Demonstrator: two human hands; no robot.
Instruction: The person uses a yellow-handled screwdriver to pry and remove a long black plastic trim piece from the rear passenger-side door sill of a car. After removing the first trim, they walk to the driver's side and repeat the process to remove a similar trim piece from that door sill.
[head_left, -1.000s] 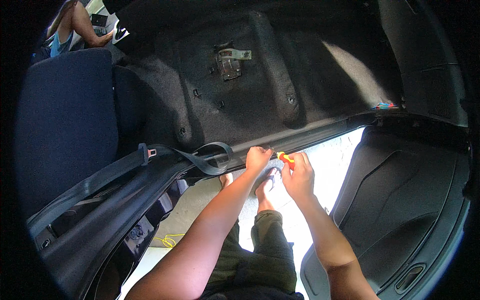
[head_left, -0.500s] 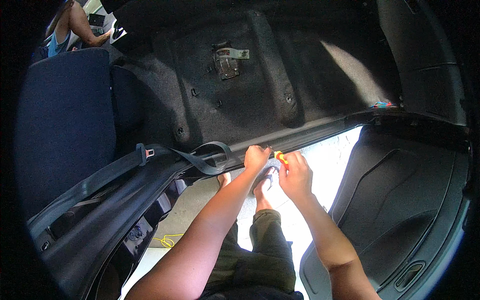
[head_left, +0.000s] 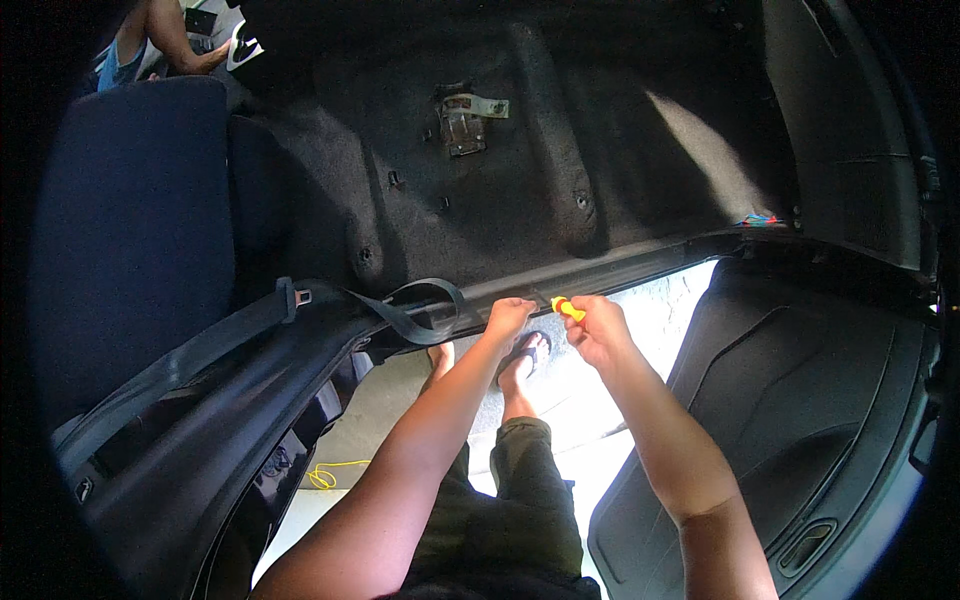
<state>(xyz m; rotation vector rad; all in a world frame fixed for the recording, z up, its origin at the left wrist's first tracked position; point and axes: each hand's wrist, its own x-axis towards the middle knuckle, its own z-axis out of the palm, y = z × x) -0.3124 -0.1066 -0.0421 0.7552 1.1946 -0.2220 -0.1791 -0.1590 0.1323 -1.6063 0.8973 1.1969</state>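
Observation:
In my right hand (head_left: 605,333) is a yellow and orange screwdriver (head_left: 569,309), gripped by its handle between thumb and fingers. Its dark shaft points left, toward my left hand (head_left: 511,318). That hand is closed in a pinch just off the shaft's end, at the outer edge of the car's black door sill (head_left: 600,270). Whatever lies between its fingertips is too small to make out. Just left of it, a loop of grey seat belt (head_left: 410,325) hangs over the sill.
Beyond the sill spreads dark floor carpet (head_left: 490,215) with a metal bracket (head_left: 464,132). A seat (head_left: 140,210) stands at left, the opened door panel (head_left: 770,420) at right. Another person's leg (head_left: 170,35) shows at the far upper left. A yellow cord (head_left: 325,475) lies on the ground.
My right hand has turned and shifted slightly right, showing more of its palm side, with the screwdriver still in it. My left hand stays by the sill edge. The view has shifted slightly.

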